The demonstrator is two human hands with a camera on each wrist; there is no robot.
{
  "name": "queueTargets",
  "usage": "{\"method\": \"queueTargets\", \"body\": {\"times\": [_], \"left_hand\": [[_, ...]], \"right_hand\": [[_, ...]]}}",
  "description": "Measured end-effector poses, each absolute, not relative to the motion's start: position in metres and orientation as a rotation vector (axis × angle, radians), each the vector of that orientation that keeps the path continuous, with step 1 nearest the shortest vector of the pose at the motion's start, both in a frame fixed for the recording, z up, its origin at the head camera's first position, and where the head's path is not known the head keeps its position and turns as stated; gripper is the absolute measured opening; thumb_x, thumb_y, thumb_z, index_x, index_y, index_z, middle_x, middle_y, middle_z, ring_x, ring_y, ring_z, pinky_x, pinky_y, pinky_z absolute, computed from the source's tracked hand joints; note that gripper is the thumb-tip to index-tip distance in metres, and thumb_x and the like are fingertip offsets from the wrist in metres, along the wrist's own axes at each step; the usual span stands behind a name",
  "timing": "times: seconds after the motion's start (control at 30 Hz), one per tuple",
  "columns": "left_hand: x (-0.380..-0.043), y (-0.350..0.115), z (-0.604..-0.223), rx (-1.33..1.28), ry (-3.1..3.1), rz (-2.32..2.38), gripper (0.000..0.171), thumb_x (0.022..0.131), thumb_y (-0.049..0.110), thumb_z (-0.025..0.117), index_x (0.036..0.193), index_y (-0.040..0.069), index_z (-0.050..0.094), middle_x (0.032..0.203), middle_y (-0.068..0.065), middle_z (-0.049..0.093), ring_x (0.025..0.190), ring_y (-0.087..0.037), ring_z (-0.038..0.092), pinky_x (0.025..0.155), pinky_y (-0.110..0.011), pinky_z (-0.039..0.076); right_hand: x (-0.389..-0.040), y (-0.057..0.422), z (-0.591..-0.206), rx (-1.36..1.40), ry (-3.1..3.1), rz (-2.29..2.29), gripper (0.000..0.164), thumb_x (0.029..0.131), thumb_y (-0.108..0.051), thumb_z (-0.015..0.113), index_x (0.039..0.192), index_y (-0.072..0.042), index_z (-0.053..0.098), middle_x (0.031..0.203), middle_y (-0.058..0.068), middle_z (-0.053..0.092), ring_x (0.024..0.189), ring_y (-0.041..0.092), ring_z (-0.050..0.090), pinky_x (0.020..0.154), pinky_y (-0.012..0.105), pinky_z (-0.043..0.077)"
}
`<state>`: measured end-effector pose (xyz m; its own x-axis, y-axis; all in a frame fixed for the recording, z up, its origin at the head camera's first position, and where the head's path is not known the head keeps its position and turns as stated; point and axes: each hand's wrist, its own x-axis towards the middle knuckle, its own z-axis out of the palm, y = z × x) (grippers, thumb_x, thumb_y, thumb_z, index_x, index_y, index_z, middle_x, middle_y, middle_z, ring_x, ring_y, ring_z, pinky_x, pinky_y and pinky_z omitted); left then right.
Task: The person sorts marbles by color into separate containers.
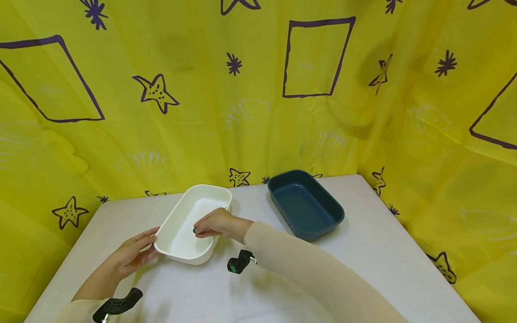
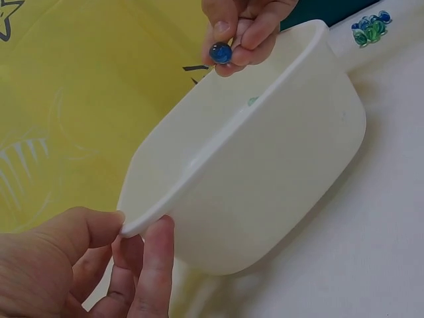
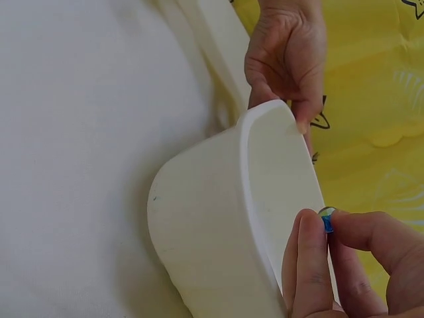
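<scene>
A white plastic bin (image 1: 190, 259) stands on the table, left of centre in the head view. My left hand (image 1: 131, 255) holds its near left corner, thumb on the rim and fingers against the outer wall. Over the bin's inside, my right hand (image 1: 218, 222) pinches a blue glass marble (image 2: 220, 53) between thumb and fingertips. The same marble (image 3: 326, 218) looks blue and yellowish in the right wrist view. A small green spot (image 2: 253, 101) shows inside the bin in the left wrist view.
A dark teal bin (image 1: 313, 234) stands to the right on the white-covered table (image 1: 375, 269). Several blue and green marbles (image 2: 371, 28) lie clustered on the cloth in the left wrist view. A yellow patterned curtain (image 1: 258, 125) hangs behind the table.
</scene>
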<state>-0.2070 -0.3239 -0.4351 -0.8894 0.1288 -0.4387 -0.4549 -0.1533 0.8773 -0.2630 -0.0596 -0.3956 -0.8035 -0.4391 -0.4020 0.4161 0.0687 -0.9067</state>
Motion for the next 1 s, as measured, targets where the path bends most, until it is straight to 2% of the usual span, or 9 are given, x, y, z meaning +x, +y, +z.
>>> {"method": "queueTargets", "body": {"times": [0.1, 0.3, 0.37, 0.53, 0.67, 0.8, 0.9, 1.0], "left_hand": [[-0.207, -0.324, -0.434, -0.365, 1.736, 2.096, 0.028, 0.1, 0.014, 0.057, 0.09, 0.033, 0.074, 0.096, 0.008, 0.064, 0.086, -0.007, 0.063, 0.081, -0.021, 0.058], [-0.208, -0.323, -0.433, -0.349, 1.723, 2.107, 0.027, 0.1, 0.014, 0.058, 0.089, 0.032, 0.074, 0.097, 0.009, 0.064, 0.087, -0.007, 0.064, 0.083, -0.021, 0.058], [-0.209, -0.322, -0.433, -0.339, 1.725, 2.102, 0.026, 0.1, 0.014, 0.058, 0.091, 0.031, 0.074, 0.098, 0.009, 0.064, 0.088, -0.007, 0.064, 0.083, -0.022, 0.058], [-0.211, -0.322, -0.433, -0.339, 1.755, 2.08, 0.023, 0.099, 0.014, 0.059, 0.093, 0.031, 0.073, 0.099, 0.01, 0.063, 0.09, -0.009, 0.063, 0.084, -0.024, 0.058], [-0.211, -0.324, -0.431, -0.363, 1.754, 2.087, 0.023, 0.099, 0.013, 0.06, 0.093, 0.03, 0.073, 0.099, 0.01, 0.063, 0.09, -0.009, 0.063, 0.085, -0.025, 0.058], [-0.21, -0.325, -0.431, -0.359, 1.759, 2.083, 0.023, 0.099, 0.013, 0.059, 0.094, 0.03, 0.073, 0.099, 0.01, 0.063, 0.09, -0.01, 0.063, 0.085, -0.025, 0.058], [-0.209, -0.325, -0.432, -0.348, 1.756, 2.086, 0.024, 0.099, 0.013, 0.059, 0.093, 0.031, 0.073, 0.099, 0.009, 0.062, 0.09, -0.009, 0.064, 0.085, -0.024, 0.058], [-0.209, -0.325, -0.433, -0.343, 1.747, 2.094, 0.025, 0.1, 0.013, 0.058, 0.091, 0.032, 0.074, 0.099, 0.01, 0.062, 0.09, -0.009, 0.064, 0.085, -0.024, 0.058]], "right_hand": [[-0.263, -0.062, -0.395, -0.012, 1.765, -1.793, 0.018, 0.082, 0.016, 0.066, 0.101, 0.016, 0.069, 0.089, 0.021, 0.072, 0.07, 0.019, 0.07, 0.08, 0.033, 0.06], [-0.267, -0.07, -0.4, 0.008, 1.807, -1.772, 0.015, 0.081, 0.016, 0.068, 0.096, 0.014, 0.071, 0.093, 0.024, 0.072, 0.083, 0.028, 0.074, 0.08, 0.033, 0.061], [-0.27, -0.073, -0.404, -0.001, 1.801, -1.775, 0.013, 0.079, 0.017, 0.068, 0.091, 0.013, 0.071, 0.088, 0.023, 0.073, 0.079, 0.027, 0.074, 0.075, 0.031, 0.062], [-0.271, -0.08, -0.409, 0.0, 1.809, -1.791, 0.014, 0.078, 0.018, 0.068, 0.09, 0.014, 0.071, 0.088, 0.024, 0.072, 0.071, 0.023, 0.072, 0.073, 0.032, 0.062], [-0.267, -0.087, -0.405, 0.017, 1.87, -1.775, 0.018, 0.079, 0.016, 0.068, 0.097, 0.014, 0.071, 0.095, 0.025, 0.072, 0.078, 0.026, 0.072, 0.078, 0.035, 0.061], [-0.266, -0.094, -0.405, 0.007, 1.913, -1.742, 0.017, 0.08, 0.015, 0.069, 0.096, 0.013, 0.072, 0.094, 0.023, 0.073, 0.078, 0.025, 0.073, 0.076, 0.032, 0.062], [-0.264, -0.097, -0.405, -0.007, 1.916, -1.732, 0.016, 0.079, 0.016, 0.069, 0.093, 0.013, 0.072, 0.09, 0.022, 0.074, 0.069, 0.019, 0.07, 0.073, 0.031, 0.062], [-0.261, -0.097, -0.404, -0.015, 1.929, -1.715, 0.014, 0.078, 0.016, 0.07, 0.092, 0.012, 0.073, 0.088, 0.02, 0.074, 0.067, 0.018, 0.069, 0.072, 0.03, 0.062]]}}
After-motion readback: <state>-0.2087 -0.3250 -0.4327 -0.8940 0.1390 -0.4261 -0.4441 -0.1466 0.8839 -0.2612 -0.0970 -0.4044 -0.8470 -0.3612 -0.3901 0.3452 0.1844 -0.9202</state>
